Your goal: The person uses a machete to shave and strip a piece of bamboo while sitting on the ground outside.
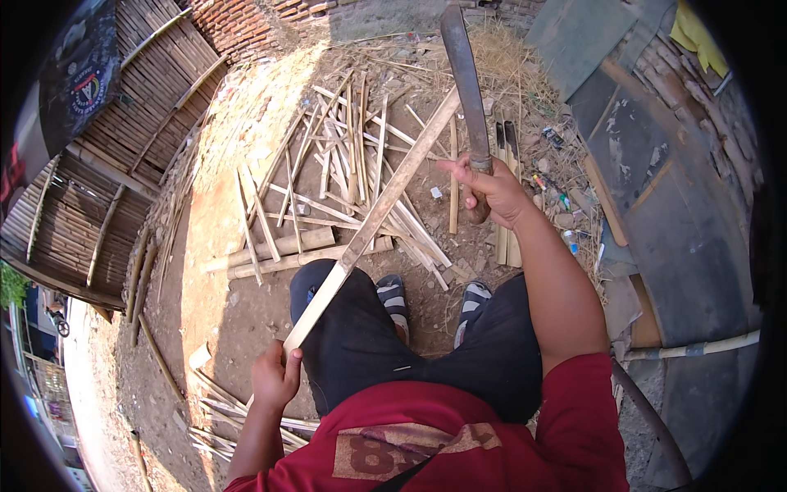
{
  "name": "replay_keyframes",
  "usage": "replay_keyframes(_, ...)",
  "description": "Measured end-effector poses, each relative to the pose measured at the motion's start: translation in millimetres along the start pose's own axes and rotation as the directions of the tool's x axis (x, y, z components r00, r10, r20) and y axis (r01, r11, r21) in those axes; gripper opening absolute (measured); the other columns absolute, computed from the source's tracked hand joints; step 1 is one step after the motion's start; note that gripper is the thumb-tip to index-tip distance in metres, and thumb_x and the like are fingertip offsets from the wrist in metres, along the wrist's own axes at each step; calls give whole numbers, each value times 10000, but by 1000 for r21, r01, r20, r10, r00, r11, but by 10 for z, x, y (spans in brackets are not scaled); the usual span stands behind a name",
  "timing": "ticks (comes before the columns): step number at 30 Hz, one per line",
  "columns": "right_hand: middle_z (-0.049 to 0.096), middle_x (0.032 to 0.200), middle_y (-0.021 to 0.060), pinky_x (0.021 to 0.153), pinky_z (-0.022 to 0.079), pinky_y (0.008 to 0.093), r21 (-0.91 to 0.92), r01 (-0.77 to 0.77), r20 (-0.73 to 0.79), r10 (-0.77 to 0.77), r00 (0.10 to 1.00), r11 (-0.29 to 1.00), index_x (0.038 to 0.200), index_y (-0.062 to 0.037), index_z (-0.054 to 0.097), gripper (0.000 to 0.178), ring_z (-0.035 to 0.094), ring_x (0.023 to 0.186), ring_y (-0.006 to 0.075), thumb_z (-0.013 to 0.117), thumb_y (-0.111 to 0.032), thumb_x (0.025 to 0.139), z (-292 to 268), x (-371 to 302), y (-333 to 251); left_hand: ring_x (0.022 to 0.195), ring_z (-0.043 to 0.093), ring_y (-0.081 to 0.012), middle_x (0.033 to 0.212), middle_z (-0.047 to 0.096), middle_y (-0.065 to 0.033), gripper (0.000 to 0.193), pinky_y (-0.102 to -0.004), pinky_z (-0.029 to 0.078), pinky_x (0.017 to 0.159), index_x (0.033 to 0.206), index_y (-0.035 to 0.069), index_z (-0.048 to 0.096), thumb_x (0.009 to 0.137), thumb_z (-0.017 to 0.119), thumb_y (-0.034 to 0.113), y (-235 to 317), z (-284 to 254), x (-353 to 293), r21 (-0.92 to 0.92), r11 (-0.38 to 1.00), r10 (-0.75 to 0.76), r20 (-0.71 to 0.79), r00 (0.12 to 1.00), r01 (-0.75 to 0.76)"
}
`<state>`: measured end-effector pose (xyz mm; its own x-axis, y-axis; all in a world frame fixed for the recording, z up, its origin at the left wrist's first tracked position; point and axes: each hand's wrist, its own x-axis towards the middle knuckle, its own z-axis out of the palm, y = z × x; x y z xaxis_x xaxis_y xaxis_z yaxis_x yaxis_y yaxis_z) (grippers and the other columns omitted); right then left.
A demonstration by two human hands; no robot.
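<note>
A long split bamboo strip (373,221) slants from my left hip up over my left knee toward the far middle. My left hand (277,375) is closed round its near end. In my right hand (489,193) is a machete (467,78), gripped by its wooden handle with the dark blade pointing up and away. One finger of that hand stretches out to the left. The blade is close to the strip's far end; whether they touch I cannot tell.
A heap of split bamboo strips (352,156) covers the dirt ahead, with thicker bamboo poles (283,243) before my feet. More strips (221,418) lie by my left side. Woven bamboo panels (156,90) stand left, dark boards (680,221) right, a brick wall (270,20) beyond.
</note>
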<state>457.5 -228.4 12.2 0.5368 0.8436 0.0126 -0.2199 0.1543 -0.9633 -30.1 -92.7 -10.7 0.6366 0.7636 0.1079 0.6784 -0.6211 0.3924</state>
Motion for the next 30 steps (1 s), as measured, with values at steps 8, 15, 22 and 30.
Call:
replay_keyframes(8,691,1214,123,554,463,211,161,86,130,-108,986,983,1046,-83,671,213,550,637,41,769,-242,944,294,-89,-116,628,652,-388,685,631,-157,523,-471,502,578,951,32,631,893,740,540,377,-59,213,191,973,151,-87,985,-132)
replay_keyframes(15,696,1212,143,537,466,207,316,175,78,-210,975,932,1048,-87,657,154,579,648,57,726,-203,973,148,-97,-153,714,705,-204,794,709,-127,462,-366,552,659,1153,-18,646,931,772,366,428,-316,338,-283,958,95,486,869,53)
replay_keyframes(22,677,1273,164,632,507,246,-57,247,93,-241,966,967,1043,-84,684,197,602,677,83,762,-235,942,-39,-134,-321,716,659,-138,849,700,-52,299,-291,543,671,1155,9,649,1049,628,287,144,-179,251,-443,717,55,806,589,538)
replay_keyframes(30,732,886,162,791,553,437,-927,186,166,-90,982,324,1096,-74,729,394,720,882,340,822,-346,827,-23,-226,-441,642,665,-200,718,675,-93,368,-337,485,592,1042,-5,658,1079,547,345,11,80,-287,-283,932,-138,303,943,227)
